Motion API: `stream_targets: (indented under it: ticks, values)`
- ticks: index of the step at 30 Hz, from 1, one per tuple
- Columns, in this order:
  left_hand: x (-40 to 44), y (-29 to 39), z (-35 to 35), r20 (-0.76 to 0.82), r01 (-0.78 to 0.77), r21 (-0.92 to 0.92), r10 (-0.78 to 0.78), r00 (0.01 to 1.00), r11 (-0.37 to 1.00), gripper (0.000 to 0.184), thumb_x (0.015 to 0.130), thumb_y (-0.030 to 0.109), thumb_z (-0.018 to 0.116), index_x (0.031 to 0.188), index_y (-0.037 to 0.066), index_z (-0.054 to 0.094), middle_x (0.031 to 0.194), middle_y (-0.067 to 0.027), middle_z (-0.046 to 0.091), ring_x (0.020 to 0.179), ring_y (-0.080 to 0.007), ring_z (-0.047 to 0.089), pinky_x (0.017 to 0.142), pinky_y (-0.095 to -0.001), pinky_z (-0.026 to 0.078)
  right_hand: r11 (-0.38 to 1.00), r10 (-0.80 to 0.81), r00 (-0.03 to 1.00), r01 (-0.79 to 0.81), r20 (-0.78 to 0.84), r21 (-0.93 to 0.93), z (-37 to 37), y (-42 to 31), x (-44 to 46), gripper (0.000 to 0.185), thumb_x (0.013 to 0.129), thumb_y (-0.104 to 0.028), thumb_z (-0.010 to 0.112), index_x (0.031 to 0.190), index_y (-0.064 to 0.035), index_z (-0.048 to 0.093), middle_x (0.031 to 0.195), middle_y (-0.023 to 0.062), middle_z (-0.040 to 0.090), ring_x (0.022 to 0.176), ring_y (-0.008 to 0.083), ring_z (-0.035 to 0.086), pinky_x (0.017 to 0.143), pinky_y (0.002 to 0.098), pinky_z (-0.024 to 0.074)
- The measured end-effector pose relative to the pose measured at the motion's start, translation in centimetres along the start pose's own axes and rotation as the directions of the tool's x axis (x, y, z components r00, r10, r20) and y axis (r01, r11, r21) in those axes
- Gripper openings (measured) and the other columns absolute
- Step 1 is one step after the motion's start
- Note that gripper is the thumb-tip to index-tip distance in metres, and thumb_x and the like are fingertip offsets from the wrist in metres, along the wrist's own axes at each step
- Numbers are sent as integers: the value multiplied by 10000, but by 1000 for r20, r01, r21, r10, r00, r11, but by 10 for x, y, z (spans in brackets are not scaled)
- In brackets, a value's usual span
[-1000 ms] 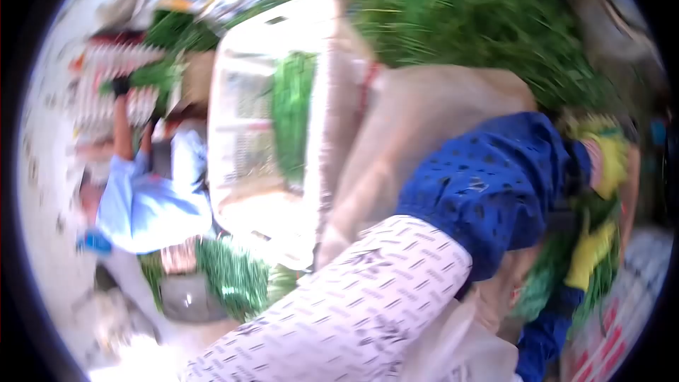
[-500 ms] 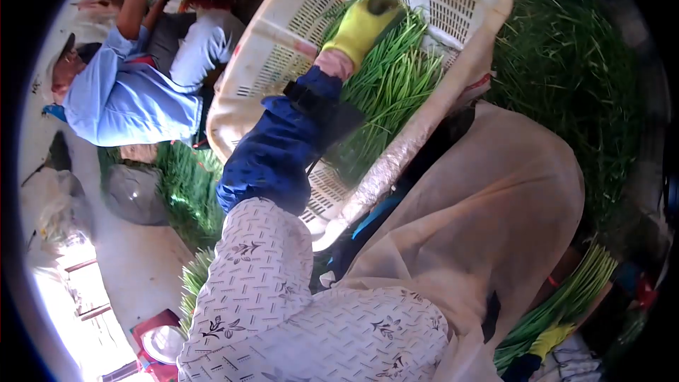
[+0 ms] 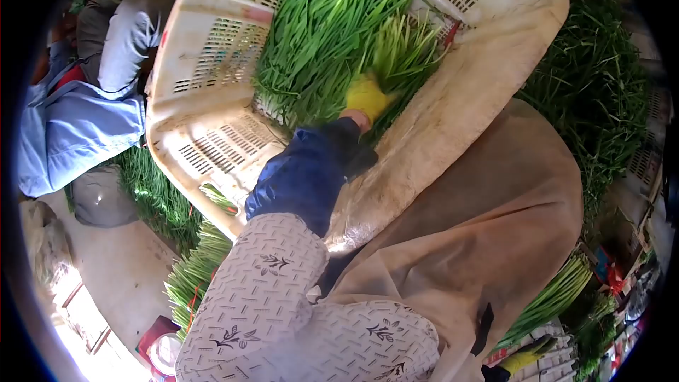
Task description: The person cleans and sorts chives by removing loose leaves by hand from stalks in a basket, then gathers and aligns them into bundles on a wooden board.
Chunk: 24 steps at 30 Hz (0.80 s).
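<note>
My left hand (image 3: 368,97), in a yellow glove, is inside a white plastic basket (image 3: 201,46). Its fingers are curled, partly blurred, around a light-green bunch of chives (image 3: 399,49) pointing away from me. More long green chives (image 3: 325,21) lie around and beyond it. At the lower right edge is my right hand (image 3: 525,361), also yellow-gloved, with its fingers stretched out and nothing seen in them. Close above it lies a bundle of green stalks (image 3: 555,301), partly hidden by my brown-covered knee (image 3: 488,212).
Loose greens (image 3: 590,92) are heaped to the right of the basket. Tied bundles (image 3: 191,276) stand at lower left, by a grey rounded object (image 3: 106,196). A person in a blue shirt (image 3: 78,127) sits at the left. A white slatted surface (image 3: 552,350) shows at lower right.
My left hand has come from the basket's far part toward its near side. The basket looks nearer, and more of its greens show. The other person's raised arms are out of view.
</note>
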<state>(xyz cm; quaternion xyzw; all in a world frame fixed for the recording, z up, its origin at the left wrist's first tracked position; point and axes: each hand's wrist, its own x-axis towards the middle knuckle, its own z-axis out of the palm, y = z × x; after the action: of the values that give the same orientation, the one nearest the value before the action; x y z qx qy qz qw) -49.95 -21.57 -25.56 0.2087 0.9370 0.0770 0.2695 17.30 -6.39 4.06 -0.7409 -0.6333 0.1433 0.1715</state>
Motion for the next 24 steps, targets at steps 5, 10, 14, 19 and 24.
stream_targets:
  ticks: [5, 10, 14, 19, 24]
  values:
    - [-10, 15, -2, 53, -263, -22, 264, 963, 965, 808, 759, 564, 649, 1342, 41, 452, 1353, -266, 447, 1158, -398, 509, 967, -435, 426, 994, -46, 997, 51, 55, -98, -7, -1, -8, 515, 997, -203, 434, 1456, -68, 244, 1478, 143, 351, 1252, 276, 455, 1012, 362, 422]
    - [10, 3, -13, -195, 21, -165, -54, 979, 986, 794, 734, 564, 690, 1323, 76, 475, 1384, -289, 398, 1195, -413, 471, 955, -432, 430, 984, -86, 991, 101, 107, -149, -6, -3, -17, 485, 988, -193, 451, 1431, -50, 313, 1478, 137, 358, 1268, 271, 440, 1010, 351, 417]
    - [14, 6, 6, -70, 266, -402, -319, 945, 876, 874, 695, 603, 718, 1286, -2, 496, 1235, -285, 545, 1136, -373, 555, 919, -418, 457, 974, -125, 980, 152, 157, -168, -8, -1, -22, 466, 981, -185, 463, 1412, -36, 369, 1477, 133, 363, 1282, 266, 429, 1008, 342, 413]
    - [2, 27, -6, 90, -49, -198, 68, 994, 979, 868, 647, 634, 732, 1247, 31, 557, 1109, -259, 626, 1005, -372, 624, 875, -434, 485, 990, -116, 978, 127, 174, -54, 3, -19, -19, 411, 963, -153, 480, 1342, 4, 470, 1449, 128, 411, 1284, 256, 429, 1006, 343, 400]
    - [15, 41, -3, -202, -268, 213, 311, 929, 939, 1103, 656, 548, 760, 1490, 63, 226, 1276, -230, 507, 1112, -391, 547, 908, -488, 443, 999, -45, 983, 43, 180, 12, 5, -37, -15, 387, 963, -136, 461, 1317, 16, 485, 1426, 146, 437, 1265, 279, 446, 1033, 370, 372]
